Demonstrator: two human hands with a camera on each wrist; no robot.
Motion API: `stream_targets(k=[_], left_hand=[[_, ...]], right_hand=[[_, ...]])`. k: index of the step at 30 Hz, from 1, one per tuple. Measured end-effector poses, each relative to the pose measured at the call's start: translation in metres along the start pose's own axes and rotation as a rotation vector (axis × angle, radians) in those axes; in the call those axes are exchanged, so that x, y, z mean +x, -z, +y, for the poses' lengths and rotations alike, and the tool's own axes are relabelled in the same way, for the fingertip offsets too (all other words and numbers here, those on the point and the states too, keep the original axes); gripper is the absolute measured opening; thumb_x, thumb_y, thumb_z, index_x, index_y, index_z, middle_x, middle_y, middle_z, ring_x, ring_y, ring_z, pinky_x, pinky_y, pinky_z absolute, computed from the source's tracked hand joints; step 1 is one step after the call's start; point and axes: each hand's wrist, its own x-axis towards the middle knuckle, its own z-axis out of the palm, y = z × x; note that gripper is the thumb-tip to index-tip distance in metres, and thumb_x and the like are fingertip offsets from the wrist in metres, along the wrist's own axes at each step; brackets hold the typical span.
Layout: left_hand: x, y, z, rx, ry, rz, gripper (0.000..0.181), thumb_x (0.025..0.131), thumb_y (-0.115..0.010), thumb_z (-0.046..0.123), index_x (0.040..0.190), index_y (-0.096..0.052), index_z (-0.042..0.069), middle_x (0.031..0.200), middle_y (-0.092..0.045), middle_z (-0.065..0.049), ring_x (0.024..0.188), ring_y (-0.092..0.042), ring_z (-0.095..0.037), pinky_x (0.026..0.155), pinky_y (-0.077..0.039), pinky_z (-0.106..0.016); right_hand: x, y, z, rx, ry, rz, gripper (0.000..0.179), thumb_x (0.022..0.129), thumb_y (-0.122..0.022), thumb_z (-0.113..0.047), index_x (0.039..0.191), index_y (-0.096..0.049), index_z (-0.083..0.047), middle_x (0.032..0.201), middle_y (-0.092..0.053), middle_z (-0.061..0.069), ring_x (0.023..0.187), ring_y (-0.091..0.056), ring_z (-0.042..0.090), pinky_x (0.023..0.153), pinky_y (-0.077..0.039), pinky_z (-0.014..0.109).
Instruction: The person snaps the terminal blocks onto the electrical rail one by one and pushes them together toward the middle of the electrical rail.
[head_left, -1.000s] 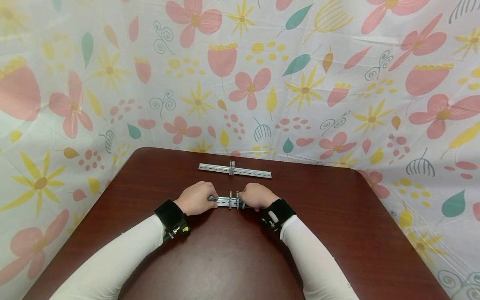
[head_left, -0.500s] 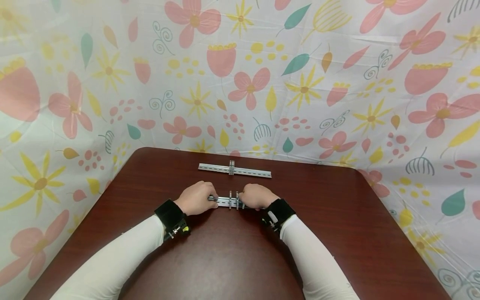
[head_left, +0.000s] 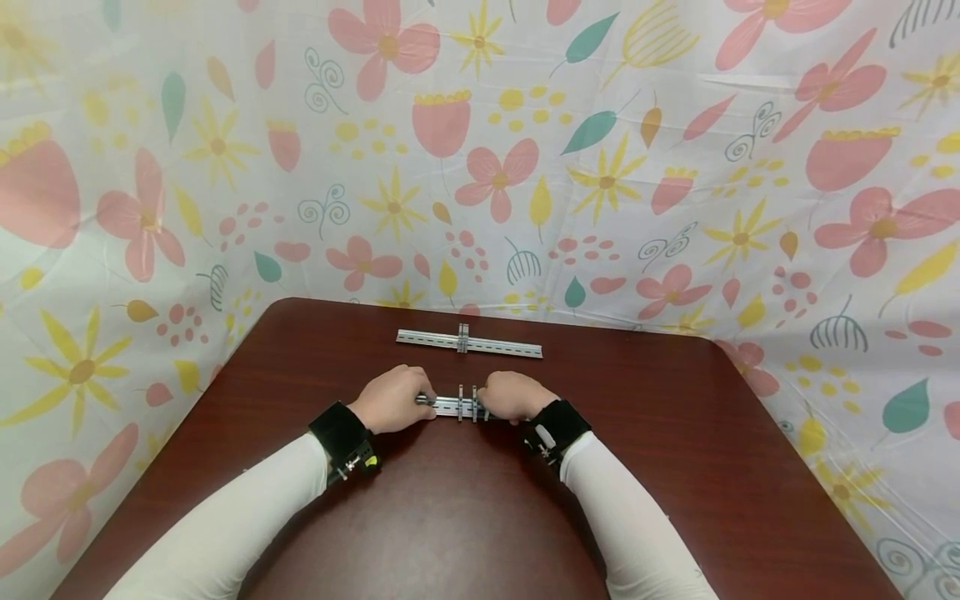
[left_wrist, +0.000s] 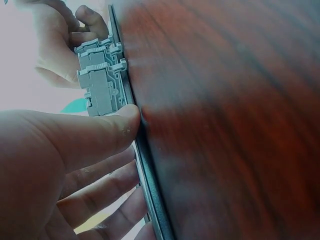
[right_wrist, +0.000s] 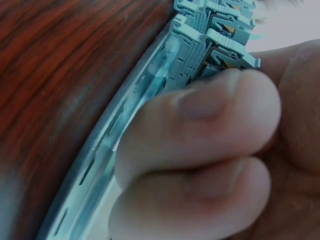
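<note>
A silver slotted DIN rail (head_left: 447, 407) lies across the table in front of me, with several thin grey terminal blocks (left_wrist: 101, 87) standing on it near its middle. My left hand (head_left: 395, 400) holds the rail's left part, thumb (left_wrist: 120, 127) along the near edge and fingers behind. At the right side of the blocks, my right hand (head_left: 513, 395) has its fingers (right_wrist: 200, 120) curled against the nearest terminal block (right_wrist: 192, 57). The thumb side of that grip is mostly hidden. The rail's slots (right_wrist: 87, 171) show beside those fingers in the right wrist view.
Farther back on the dark reddish-brown table (head_left: 637, 433) lies a second DIN rail (head_left: 506, 346), with grey terminal blocks (head_left: 462, 338) clustered at its middle. A flower-patterned curtain (head_left: 525, 208) hangs behind and beside the table.
</note>
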Motion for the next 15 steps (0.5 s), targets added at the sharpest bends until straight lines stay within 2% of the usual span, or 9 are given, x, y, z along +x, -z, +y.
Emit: stream_targets(k=[6, 15], left_hand=[[0.0002, 0.0002, 0.0011, 0.005, 0.002, 0.000, 0.014, 0.097, -0.090, 0.022, 0.108, -0.088, 0.014, 0.107, -0.073, 0.003, 0.110, -0.068, -0.025, 0.089, -0.060, -0.042], [-0.0023, 0.0043, 0.0049, -0.002, 0.006, -0.009, 0.015, 0.098, -0.089, 0.020, 0.110, -0.088, 0.011, 0.109, -0.073, 0.001, 0.110, -0.068, -0.027, 0.090, -0.060, -0.042]], right_hand=[[-0.0012, 0.0006, 0.0006, -0.013, 0.006, -0.001, 0.055, 0.119, -0.043, -0.024, 0.065, -0.050, -0.018, 0.052, -0.042, 0.000, 0.043, -0.045, 0.019, 0.054, -0.042, 0.034], [0.0015, 0.0001, -0.0035, -0.060, 0.034, -0.017, 0.059, 0.119, -0.045, -0.021, 0.060, -0.049, -0.017, 0.050, -0.043, 0.000, 0.045, -0.043, 0.018, 0.062, -0.045, 0.034]])
